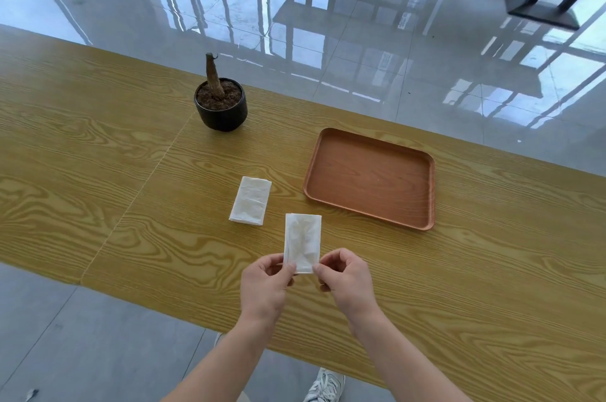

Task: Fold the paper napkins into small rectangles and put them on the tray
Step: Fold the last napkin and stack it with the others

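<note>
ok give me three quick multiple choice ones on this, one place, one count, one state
1. Where does the loose napkin lie relative to the tray?
A. inside it
B. on the table, to its left
C. on the table, beyond its far edge

2. How many napkins are in view?
A. one
B. two
C. four

3. What state is the other napkin in?
A. lying flat, untouched
B. crumpled into a ball
C. pinched by the left hand and right hand

Answers: 1 B, it rests on the wood left of the tray; 2 B, one lies there and one is held; 3 C, fingers of both hands pinch its near corners.
</note>
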Demonstrator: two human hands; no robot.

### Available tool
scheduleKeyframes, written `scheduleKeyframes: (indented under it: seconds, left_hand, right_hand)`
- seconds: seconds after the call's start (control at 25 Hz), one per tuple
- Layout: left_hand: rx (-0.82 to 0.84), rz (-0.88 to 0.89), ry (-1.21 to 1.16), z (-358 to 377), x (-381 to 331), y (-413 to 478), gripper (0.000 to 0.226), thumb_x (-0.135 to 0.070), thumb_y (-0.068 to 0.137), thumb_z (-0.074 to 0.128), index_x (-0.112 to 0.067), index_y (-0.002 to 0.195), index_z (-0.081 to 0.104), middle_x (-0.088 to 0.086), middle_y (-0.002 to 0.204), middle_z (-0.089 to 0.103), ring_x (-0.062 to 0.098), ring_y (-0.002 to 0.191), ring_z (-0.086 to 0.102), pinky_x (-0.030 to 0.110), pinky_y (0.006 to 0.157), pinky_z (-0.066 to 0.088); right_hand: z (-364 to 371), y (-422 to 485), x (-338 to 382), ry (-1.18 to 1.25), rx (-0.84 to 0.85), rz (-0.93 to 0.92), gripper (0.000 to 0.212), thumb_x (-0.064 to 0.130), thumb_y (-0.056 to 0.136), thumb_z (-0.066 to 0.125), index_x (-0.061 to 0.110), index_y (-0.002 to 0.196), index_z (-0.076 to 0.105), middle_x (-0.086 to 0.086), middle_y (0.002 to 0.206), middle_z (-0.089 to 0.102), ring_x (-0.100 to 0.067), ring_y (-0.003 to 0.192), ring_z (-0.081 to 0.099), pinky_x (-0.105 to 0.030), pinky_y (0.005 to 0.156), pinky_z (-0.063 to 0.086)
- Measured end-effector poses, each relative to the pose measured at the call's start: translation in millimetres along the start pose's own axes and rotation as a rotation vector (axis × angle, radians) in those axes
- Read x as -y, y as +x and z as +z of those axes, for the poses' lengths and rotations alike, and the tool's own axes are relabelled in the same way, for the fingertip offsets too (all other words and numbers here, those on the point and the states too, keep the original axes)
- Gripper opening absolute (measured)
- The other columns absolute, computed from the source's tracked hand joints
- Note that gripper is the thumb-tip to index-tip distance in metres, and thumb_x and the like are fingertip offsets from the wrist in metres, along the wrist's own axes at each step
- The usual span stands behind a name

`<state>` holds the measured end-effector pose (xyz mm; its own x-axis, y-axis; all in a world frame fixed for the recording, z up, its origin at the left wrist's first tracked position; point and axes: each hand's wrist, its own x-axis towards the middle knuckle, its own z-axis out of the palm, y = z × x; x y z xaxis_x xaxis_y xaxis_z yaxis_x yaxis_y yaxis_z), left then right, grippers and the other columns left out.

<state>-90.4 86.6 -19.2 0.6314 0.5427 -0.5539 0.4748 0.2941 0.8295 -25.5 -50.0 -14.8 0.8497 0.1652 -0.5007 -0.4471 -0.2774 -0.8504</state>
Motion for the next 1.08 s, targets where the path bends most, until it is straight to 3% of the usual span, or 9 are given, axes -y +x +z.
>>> scheduleKeyframes:
  seconds: [0.12,0.2,0.48,0.64,0.8,1.08]
  left_hand:
    - [-0.030,0.092,0.108,-27,-14,19,0.003,-0.016,0.085,0.077,-0.019,0.086,0.077,0.002,0.073,0.076,0.012,0.065,0.068,0.031,0.067,0.057]
    - [-0.052,0.120,0.164,-43,-27,36,0.004,-0.017,0.084,0.078,-0.021,0.084,0.076,-0.001,0.074,0.076,0.014,0.071,0.070,0.036,0.074,0.059]
    - [-0.067,0.187,0.322,-71,-61,101,0.012,-0.024,0.084,0.078,-0.018,0.094,0.078,-0.007,0.084,0.076,0.011,0.083,0.071,0.036,0.083,0.058]
    - [-0.073,0.185,0.417,-74,-66,127,0.017,-0.028,0.086,0.075,-0.019,0.099,0.078,-0.009,0.085,0.076,0.010,0.084,0.070,0.039,0.085,0.057]
    - [-0.061,0.181,0.480,-76,-62,138,0.013,-0.030,0.085,0.075,-0.023,0.095,0.079,-0.014,0.077,0.073,0.006,0.078,0.068,0.037,0.080,0.057]
    - [-0.052,0.145,0.478,-81,-50,140,0.011,-0.030,0.083,0.077,-0.026,0.093,0.077,-0.011,0.072,0.072,0.004,0.072,0.067,0.028,0.070,0.054]
  right_hand:
    - [34,11,12,0.032,0.015,0.043,0.017,0.006,0.083,0.078,0.012,0.096,0.070,-0.006,0.077,0.075,-0.010,0.060,0.064,-0.027,0.057,0.055]
    - [56,22,21,0.035,0.006,0.061,0.014,0.009,0.082,0.080,0.014,0.092,0.073,-0.005,0.077,0.076,-0.008,0.061,0.065,-0.025,0.056,0.054]
    - [112,63,41,-0.018,-0.080,0.090,0.008,0.015,0.081,0.080,0.015,0.077,0.074,0.002,0.068,0.071,-0.010,0.058,0.062,-0.028,0.056,0.056]
    - [130,80,43,-0.106,-0.109,0.089,0.007,0.019,0.082,0.078,0.017,0.077,0.073,0.003,0.076,0.073,-0.012,0.069,0.065,-0.038,0.073,0.058]
    - [136,87,37,-0.188,-0.139,0.096,0.009,0.023,0.082,0.078,0.020,0.076,0.073,0.008,0.074,0.072,-0.008,0.068,0.063,-0.034,0.072,0.056]
    - [138,89,33,-0.261,-0.131,0.114,0.008,0.024,0.082,0.077,0.021,0.077,0.072,0.006,0.077,0.073,-0.015,0.073,0.068,-0.043,0.077,0.060]
